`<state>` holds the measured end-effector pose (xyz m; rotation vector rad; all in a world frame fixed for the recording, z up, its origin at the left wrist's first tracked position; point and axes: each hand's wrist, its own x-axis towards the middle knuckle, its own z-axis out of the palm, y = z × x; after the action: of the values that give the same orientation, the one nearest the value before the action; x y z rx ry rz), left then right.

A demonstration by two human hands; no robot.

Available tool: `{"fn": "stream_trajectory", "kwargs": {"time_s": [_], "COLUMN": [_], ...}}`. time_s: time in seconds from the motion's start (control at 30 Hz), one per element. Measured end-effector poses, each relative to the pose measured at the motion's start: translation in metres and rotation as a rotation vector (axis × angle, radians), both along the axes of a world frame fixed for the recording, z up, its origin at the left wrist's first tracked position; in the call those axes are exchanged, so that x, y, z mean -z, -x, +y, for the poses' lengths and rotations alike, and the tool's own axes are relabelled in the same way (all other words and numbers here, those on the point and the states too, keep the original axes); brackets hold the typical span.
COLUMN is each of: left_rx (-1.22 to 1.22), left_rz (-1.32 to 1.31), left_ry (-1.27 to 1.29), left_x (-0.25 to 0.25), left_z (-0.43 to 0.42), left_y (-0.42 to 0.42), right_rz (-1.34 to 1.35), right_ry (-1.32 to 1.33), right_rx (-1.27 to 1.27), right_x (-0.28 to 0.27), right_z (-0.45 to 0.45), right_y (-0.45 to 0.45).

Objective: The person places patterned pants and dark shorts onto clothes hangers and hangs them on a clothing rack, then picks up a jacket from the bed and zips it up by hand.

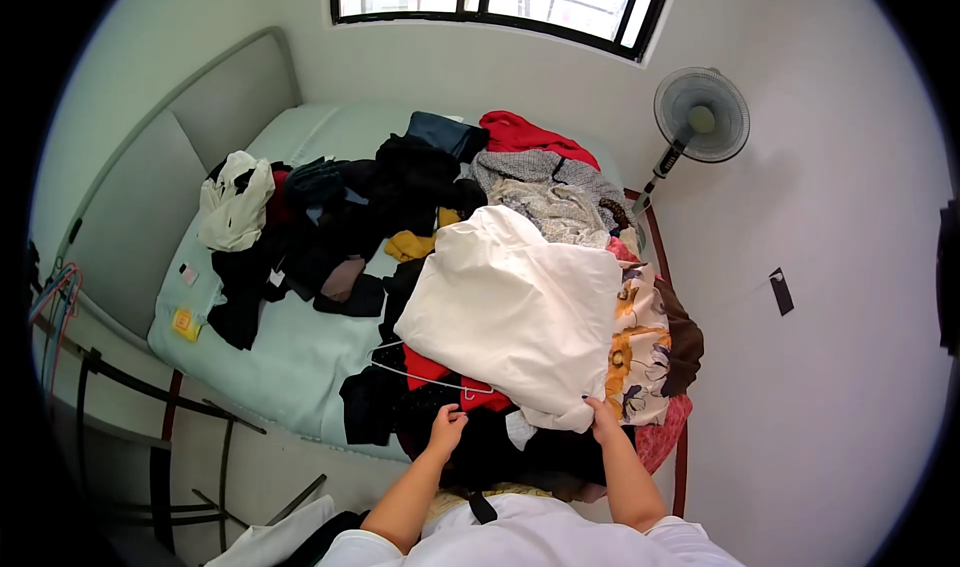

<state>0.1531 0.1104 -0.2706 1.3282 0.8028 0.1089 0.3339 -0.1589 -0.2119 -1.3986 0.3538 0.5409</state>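
A large white garment (520, 307) lies spread over the clothes pile on the bed. My right hand (603, 419) pinches its lower right corner. My left hand (448, 429) is just below a pale wire hanger (425, 377), its fingers curled near the hook; whether they hold anything is too small to tell. Red and black clothes (425, 365) lie under the hanger. A floral cloth (640, 352) is right of the white garment.
Dark clothes (330, 222), a cream garment (235, 202) and a red cloth (535, 137) lie on the bed (270, 387). A fan (702, 117) stands at the back right. Black metal rails (150, 397) and coloured hangers (62, 297) are at the left.
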Motion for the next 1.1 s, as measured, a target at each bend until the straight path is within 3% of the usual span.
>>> {"fn": "stream_trajectory", "kwargs": {"time_s": [0.1,0.17,0.27,0.3,0.4,0.6,0.67,0.8,0.93,1.0,1.1], "left_rx": [-0.059,-0.053,-0.055,-0.057,-0.082,-0.049,-0.136,-0.152,-0.249,-0.187,-0.154], "left_rz": [-0.011,-0.036,-0.067,-0.065,-0.030,0.087,0.289,0.235,0.152,0.050,-0.163], "left_ry": [0.042,0.003,-0.051,-0.061,-0.128,-0.017,0.152,0.331,0.388,0.375,0.417], "left_x": [-0.011,-0.016,-0.029,-0.034,-0.051,-0.058,-0.059,-0.036,-0.033,-0.054,-0.118], "left_z": [0.001,0.004,0.009,0.010,0.011,0.000,-0.005,-0.012,-0.007,-0.010,-0.024], "left_y": [-0.003,-0.010,-0.028,-0.034,-0.051,-0.097,-0.115,-0.133,-0.149,-0.165,-0.203], "right_rz": [0.002,0.013,-0.003,0.073,0.177,-0.101,-0.390,-0.287,-0.231,-0.402,-0.762], "right_ry": [0.053,0.247,0.196,0.063,0.035,-0.034,0.414,0.218,0.180,0.123,0.225], "right_rx": [-0.055,-0.217,-0.304,-0.257,-0.248,-0.326,-0.461,-0.432,-0.203,-0.092,-0.127], "right_x": [-0.005,-0.017,-0.019,-0.038,-0.062,0.012,0.016,0.017,-0.082,-0.112,-0.199], "right_z": [0.000,0.002,0.005,0.012,0.022,0.045,0.051,0.054,0.061,0.065,0.072], "right_y": [-0.007,-0.017,-0.054,-0.061,-0.086,-0.108,-0.102,-0.099,-0.099,-0.112,-0.121]}}
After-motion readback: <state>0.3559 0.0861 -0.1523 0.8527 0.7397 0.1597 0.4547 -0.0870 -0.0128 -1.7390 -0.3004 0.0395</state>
